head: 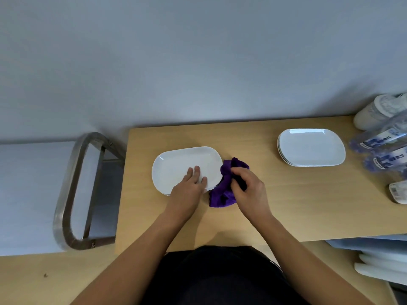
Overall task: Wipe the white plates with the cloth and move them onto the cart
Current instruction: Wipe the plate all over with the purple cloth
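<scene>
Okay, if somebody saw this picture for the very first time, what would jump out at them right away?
The purple cloth stands out most, bunched in the right hand at the middle of the wooden table. Just left of it, the left hand rests flat on a white plate. A stack of white plates sits at the table's far right, and the metal cart stands off its left end.

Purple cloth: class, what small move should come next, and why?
Probably sweep the purple cloth left onto the white plate: the right hand grips it bunched at the plate's rim, while the left hand lies flat on the plate, steadying it.
</scene>
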A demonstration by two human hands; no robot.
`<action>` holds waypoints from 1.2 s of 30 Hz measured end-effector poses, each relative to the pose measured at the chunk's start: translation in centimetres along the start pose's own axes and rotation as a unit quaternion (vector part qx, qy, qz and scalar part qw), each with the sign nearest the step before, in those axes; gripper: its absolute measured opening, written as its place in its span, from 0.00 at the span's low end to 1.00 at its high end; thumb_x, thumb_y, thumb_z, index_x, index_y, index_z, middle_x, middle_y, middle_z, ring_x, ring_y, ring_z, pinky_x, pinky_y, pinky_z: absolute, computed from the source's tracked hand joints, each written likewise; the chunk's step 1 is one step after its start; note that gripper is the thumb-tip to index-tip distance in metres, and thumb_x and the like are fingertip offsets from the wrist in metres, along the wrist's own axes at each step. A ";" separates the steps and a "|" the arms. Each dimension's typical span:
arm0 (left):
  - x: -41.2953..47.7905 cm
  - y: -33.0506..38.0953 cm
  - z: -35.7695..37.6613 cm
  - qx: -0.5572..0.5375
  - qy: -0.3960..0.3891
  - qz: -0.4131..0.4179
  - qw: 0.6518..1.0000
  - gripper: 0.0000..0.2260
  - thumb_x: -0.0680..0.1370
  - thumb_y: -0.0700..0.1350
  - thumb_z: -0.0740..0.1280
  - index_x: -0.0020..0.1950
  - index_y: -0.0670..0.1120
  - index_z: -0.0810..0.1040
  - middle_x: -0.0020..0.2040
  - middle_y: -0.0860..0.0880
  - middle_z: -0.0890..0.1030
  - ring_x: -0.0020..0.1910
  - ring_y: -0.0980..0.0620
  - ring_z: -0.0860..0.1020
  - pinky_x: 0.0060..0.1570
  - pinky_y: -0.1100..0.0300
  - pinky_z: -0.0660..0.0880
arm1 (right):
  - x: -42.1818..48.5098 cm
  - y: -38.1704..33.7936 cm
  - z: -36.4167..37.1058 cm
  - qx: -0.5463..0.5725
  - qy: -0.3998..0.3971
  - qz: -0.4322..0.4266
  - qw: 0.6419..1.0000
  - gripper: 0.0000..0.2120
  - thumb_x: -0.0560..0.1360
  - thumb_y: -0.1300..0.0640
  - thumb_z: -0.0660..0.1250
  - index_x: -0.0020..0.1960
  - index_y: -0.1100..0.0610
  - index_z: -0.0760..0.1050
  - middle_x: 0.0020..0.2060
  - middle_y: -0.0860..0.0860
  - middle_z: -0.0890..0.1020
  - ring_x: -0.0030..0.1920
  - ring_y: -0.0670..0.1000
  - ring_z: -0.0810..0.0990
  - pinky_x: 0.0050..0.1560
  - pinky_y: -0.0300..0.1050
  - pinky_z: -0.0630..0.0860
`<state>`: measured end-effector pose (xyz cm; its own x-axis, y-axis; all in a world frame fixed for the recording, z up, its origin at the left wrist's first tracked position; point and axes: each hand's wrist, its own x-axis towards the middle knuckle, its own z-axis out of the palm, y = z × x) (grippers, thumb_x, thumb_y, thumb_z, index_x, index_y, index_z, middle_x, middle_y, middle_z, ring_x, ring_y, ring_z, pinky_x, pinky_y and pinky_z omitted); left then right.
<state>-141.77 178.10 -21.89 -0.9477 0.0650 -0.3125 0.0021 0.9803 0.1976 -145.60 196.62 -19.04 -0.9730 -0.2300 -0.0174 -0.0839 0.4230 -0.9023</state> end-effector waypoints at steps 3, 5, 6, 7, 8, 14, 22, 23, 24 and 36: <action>-0.4 0.0 0.0 -0.003 0.004 0.009 1.000 0.16 0.85 0.44 0.55 0.73 0.44 0.67 0.80 0.41 0.54 0.79 0.41 0.53 0.50 0.50 0.76 | 0.2 0.1 -0.4 0.007 0.004 -0.014 1.000 0.14 0.74 0.69 0.65 0.56 0.56 0.80 0.48 0.45 0.82 0.50 0.44 0.79 0.50 0.31 0.71; -0.7 0.1 0.5 0.011 0.030 0.013 0.999 0.15 0.84 0.42 0.57 0.71 0.43 0.69 0.78 0.41 0.58 0.78 0.39 0.56 0.46 0.49 0.77 | 0.2 0.2 -0.7 0.014 0.006 -0.020 1.000 0.14 0.74 0.69 0.65 0.55 0.56 0.80 0.48 0.45 0.82 0.50 0.45 0.79 0.50 0.32 0.72; -0.8 0.1 0.7 0.020 0.046 0.013 0.999 0.15 0.83 0.41 0.58 0.70 0.43 0.70 0.77 0.41 0.62 0.77 0.38 0.59 0.43 0.49 0.77 | 0.2 0.2 -0.8 0.016 0.006 -0.023 1.000 0.14 0.74 0.69 0.65 0.55 0.56 0.80 0.48 0.45 0.82 0.50 0.45 0.79 0.51 0.33 0.73; -0.9 0.2 0.9 0.027 0.063 0.012 0.998 0.15 0.82 0.38 0.61 0.68 0.42 0.72 0.75 0.42 0.65 0.75 0.37 0.62 0.41 0.49 0.78 | 0.2 0.2 -0.9 0.016 0.006 -0.024 1.000 0.14 0.74 0.69 0.65 0.55 0.56 0.80 0.48 0.45 0.82 0.50 0.45 0.79 0.51 0.33 0.73; -1.1 0.4 1.0 0.028 0.080 0.012 0.996 0.15 0.79 0.36 0.64 0.65 0.41 0.74 0.73 0.42 0.69 0.73 0.36 0.66 0.40 0.49 0.79 | 0.2 0.3 -1.0 0.015 0.005 -0.024 1.000 0.14 0.74 0.69 0.65 0.56 0.56 0.80 0.48 0.45 0.82 0.50 0.44 0.79 0.51 0.33 0.73; -1.5 1.5 1.9 0.000 0.164 0.016 0.986 0.19 0.68 0.28 0.73 0.57 0.39 0.80 0.63 0.40 0.79 0.63 0.33 0.77 0.52 0.42 0.78 | 0.0 0.8 -1.4 0.010 -0.013 -0.024 1.000 0.14 0.75 0.68 0.65 0.57 0.56 0.80 0.50 0.45 0.82 0.52 0.46 0.79 0.53 0.36 0.74; -1.7 1.7 0.4 -0.071 0.237 0.016 0.969 0.19 0.68 0.27 0.74 0.57 0.39 0.81 0.60 0.41 0.82 0.59 0.36 0.80 0.53 0.38 0.78 | 0.1 0.5 -1.8 0.018 -0.003 -0.041 0.999 0.14 0.74 0.69 0.65 0.56 0.57 0.80 0.49 0.46 0.82 0.51 0.46 0.79 0.52 0.35 0.72; -1.8 1.8 -0.2 -0.089 0.259 0.013 0.962 0.19 0.68 0.26 0.74 0.57 0.39 0.82 0.59 0.41 0.82 0.58 0.37 0.80 0.54 0.38 0.78 | 0.1 0.4 -1.8 0.022 0.000 -0.044 0.999 0.15 0.74 0.69 0.65 0.56 0.57 0.80 0.49 0.46 0.82 0.51 0.46 0.79 0.52 0.36 0.72; -1.8 2.0 -0.9 -0.107 0.284 0.011 0.953 0.18 0.69 0.27 0.74 0.56 0.39 0.82 0.58 0.42 0.83 0.57 0.39 0.81 0.54 0.40 0.79 | 0.1 0.1 -1.8 0.028 0.004 -0.049 0.998 0.15 0.74 0.69 0.65 0.56 0.57 0.80 0.49 0.46 0.82 0.50 0.46 0.79 0.51 0.37 0.72; -2.6 4.9 -12.8 -0.558 0.262 -0.041 0.787 0.11 0.80 0.36 0.65 0.55 0.48 0.84 0.45 0.54 0.86 0.46 0.56 0.82 0.49 0.60 0.77 | 2.9 -7.6 -1.2 0.039 0.101 -0.210 0.972 0.12 0.76 0.68 0.64 0.59 0.62 0.79 0.56 0.52 0.82 0.59 0.52 0.78 0.60 0.43 0.74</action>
<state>-143.39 180.30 -8.19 -0.9324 -0.3614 0.0010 -0.0705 0.1845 0.9803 -148.02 193.79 -11.68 -0.8797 -0.1884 0.4365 -0.4733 0.2602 -0.8416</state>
